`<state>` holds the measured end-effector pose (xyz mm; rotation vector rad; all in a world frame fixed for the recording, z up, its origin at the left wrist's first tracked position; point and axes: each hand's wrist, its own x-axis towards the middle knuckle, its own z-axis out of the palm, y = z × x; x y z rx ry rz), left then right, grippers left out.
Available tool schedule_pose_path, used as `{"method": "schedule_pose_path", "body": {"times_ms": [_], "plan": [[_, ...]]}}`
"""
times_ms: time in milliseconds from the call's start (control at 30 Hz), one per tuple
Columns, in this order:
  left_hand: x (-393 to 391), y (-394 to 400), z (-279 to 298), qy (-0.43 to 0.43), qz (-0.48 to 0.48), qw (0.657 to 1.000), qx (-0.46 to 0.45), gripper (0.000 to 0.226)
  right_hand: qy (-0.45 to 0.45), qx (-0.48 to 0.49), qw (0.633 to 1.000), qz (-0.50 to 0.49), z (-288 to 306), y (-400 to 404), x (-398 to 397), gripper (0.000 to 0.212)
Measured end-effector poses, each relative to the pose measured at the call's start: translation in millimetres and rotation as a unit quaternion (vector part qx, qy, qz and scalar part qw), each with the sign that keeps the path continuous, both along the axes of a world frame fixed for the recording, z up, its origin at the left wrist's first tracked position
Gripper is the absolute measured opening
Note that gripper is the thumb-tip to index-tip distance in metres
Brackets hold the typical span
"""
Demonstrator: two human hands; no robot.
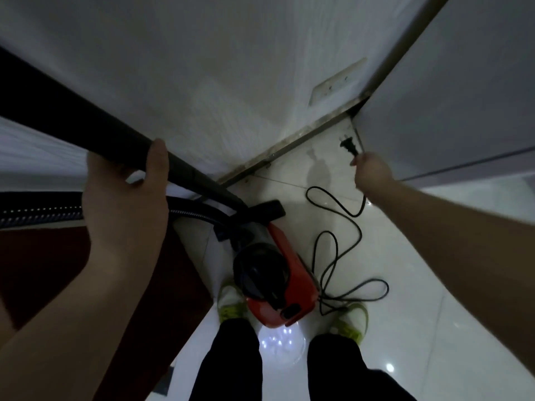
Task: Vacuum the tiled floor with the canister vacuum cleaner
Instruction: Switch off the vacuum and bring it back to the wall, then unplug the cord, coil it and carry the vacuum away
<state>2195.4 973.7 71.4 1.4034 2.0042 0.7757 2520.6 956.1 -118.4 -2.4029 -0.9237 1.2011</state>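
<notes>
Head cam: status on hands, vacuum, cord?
Left hand grips black wand. Right hand holds black plug, not in the wall socket. Red canister vacuum between feet; black cord looped alongside.

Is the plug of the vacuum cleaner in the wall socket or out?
Out. The right hand holds the plug in the air, prongs bare, below the wall socket.

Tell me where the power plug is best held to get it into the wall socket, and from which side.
Grip the plug by its black body behind the prongs, from the cord side, as the right hand does now. The prongs point up toward the wall socket, so they stay bare.
</notes>
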Motion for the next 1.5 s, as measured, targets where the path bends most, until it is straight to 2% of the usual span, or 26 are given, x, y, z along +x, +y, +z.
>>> {"method": "schedule_pose_path", "body": {"times_ms": [100,233,333,367,433,467,533,567,667,733,767,833,933,1100,1267,1367,1433,1500], "plan": [[2.0,-5.5,6.6,0.004,0.006,1.0,-0.024,0.051,0.075,0.025,0.995,-0.065,43.5,-86.8,-11.4,0.024],[16.9,-49.0,32.2,0.008,0.021,0.996,-0.084,0.042,0.134,0.045,0.989,-0.034,119.8,-147.3,-9.0,0.024],[44.7,-104.6,77.9,-0.004,-0.05,0.987,-0.152,0.028,0.171,0.078,0.982,-0.023,201.7,-162.4,-9.2,0.023],[57.2,-123.1,96.4,-0.032,-0.092,0.977,-0.192,0.025,0.169,0.097,0.981,-0.014,231.6,-166.8,-11.1,0.022],[84.3,-154.0,135.3,-0.127,-0.174,0.933,-0.288,0.026,0.163,0.127,0.978,0.005,293.1,-178.1,-13.8,0.018],[99.0,-166.1,156.6,-0.164,-0.212,0.907,-0.326,0.037,0.151,0.133,0.98,0.012,323.2,-183.6,-15.7,0.015],[122.5,-194.2,196.0,-0.206,-0.259,0.862,-0.384,0.074,0.119,0.136,0.983,0.039,382.3,-200.4,-21.5,0.011],[133.8,-205.3,212.4,-0.219,-0.263,0.849,-0.402,0.075,0.102,0.137,0.983,0.063,404.3,-207.9,-24.6,0.012],[164.1,-227.2,278.8,-0.191,-0.261,0.858,-0.399,0.037,0.04,0.104,0.974,0.196,464.6,-239.1,-26.8,0.02],[174.3,-235.7,317.5,-0.153,-0.317,0.868,-0.35,0.037,-0.003,0.086,0.96,0.266,500.1,-255.1,-23.3,0.025],[177.0,-241.1,337.9,-0.146,-0.336,0.873,-0.322,0.039,0.0,0.109,0.96,0.26,523.0,-264.6,-18.8,0.022],[180.5,-248.3,376.5,-0.194,-0.331,0.877,-0.291,0.04,0.04,0.182,0.96,0.21,559.2,-282.1,-9.3,0.013],[191.3,-245.0,412.9,-0.236,-0.347,0.884,-0.203,0.045,0.081,0.196,0.958,0.195,577.5,-300.2,3.7,0.004],[193.3,-227.9,466.6,-0.291,-0.371,0.872,-0.13,0.054,0.065,0.181,0.966,0.175,545.3,-316.9,22.1,0.016],[174.3,-211.5,526.2,-0.409,-0.281,0.864,-0.09,0.053,0.003,0.135,0.967,0.215,508.6,-322.3,28.6,0.019],[150.0,-201.9,553.2,-0.394,-0.3,0.864,-0.092,0.056,0.002,0.055,0.976,0.213,494.0,-334.2,31.9,0.021],[129.6,-198.3,557.3,-0.385,-0.277,0.874,-0.102,0.056,0.003,0.008,0.976,0.218,494.8,-342.2,35.8,0.029],[109.4,-196.8,551.4,-0.369,-0.272,0.883,-0.097,0.05,0.008,0.023,0.982,0.186,506.8,-345.9,35.1,0.038]]}}
